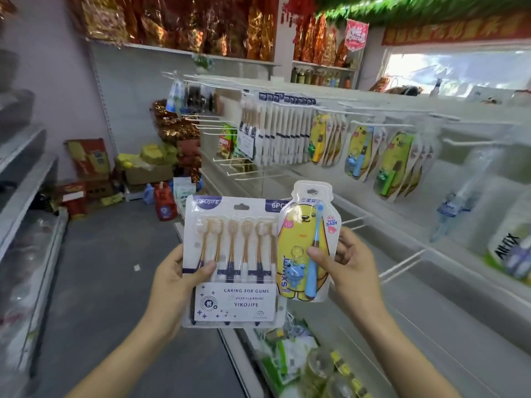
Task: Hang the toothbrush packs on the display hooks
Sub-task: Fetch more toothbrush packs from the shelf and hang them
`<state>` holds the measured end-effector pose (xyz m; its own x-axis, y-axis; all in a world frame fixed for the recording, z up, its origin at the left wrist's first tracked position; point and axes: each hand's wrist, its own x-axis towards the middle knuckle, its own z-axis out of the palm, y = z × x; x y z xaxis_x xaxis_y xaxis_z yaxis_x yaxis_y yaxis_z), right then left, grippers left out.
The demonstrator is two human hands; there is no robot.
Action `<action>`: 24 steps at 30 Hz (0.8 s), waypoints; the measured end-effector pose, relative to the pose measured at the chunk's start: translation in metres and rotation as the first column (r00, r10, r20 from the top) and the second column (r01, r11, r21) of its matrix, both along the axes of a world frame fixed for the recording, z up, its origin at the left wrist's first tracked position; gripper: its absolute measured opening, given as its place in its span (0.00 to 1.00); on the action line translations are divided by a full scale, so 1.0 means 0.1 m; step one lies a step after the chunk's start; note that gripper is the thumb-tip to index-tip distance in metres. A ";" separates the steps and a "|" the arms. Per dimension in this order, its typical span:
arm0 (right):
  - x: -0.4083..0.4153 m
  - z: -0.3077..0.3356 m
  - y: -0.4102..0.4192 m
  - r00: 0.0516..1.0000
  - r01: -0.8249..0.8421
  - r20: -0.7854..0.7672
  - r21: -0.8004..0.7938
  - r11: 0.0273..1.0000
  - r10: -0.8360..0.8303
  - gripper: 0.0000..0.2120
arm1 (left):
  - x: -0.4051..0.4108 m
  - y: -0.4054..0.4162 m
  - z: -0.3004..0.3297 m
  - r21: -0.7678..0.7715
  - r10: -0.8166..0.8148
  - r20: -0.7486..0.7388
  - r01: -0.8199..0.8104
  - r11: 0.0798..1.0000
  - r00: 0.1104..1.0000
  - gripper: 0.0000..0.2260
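My left hand grips the left edge of a white six-brush toothbrush pack, held upright in front of me. My right hand pinches a yellow bear-shaped children's toothbrush pack with a blue brush and a frog keyring; it overlaps the white pack's right edge. Ahead on the right wall, white display hooks carry several matching white packs and yellow children's packs. Bare hooks stick out below and left of the white packs.
More bare hooks project from the wall near my right hand. Bagged goods lie on the low shelf under the packs. Boxes and detergent bottles crowd the aisle's far end. A grey shelf unit lines the left side.
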<state>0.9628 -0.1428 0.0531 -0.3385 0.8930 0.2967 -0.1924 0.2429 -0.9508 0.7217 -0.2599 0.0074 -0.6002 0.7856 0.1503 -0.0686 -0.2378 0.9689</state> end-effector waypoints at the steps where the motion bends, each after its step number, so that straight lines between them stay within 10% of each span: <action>1: -0.03 0.01 0.07 1.000 0.014 0.001 -0.004 1.000 -0.014 0.17 | -0.06 0.10 -0.01 -0.002 -0.015 -0.007 0.015 1.000 1.000 0.18; 24: -1.18 0.42 1.26 0.796 0.606 -0.099 0.132 0.784 -0.598 0.21 | -1.59 2.84 0.05 0.057 -0.560 -0.076 0.565 0.823 0.825 0.27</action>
<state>0.8451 -0.0171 0.0947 0.2712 0.8540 0.4440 -0.0042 0.4623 -0.8867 0.5625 0.0242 0.0124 -0.0468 0.9695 0.2405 -0.1613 -0.2450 0.9560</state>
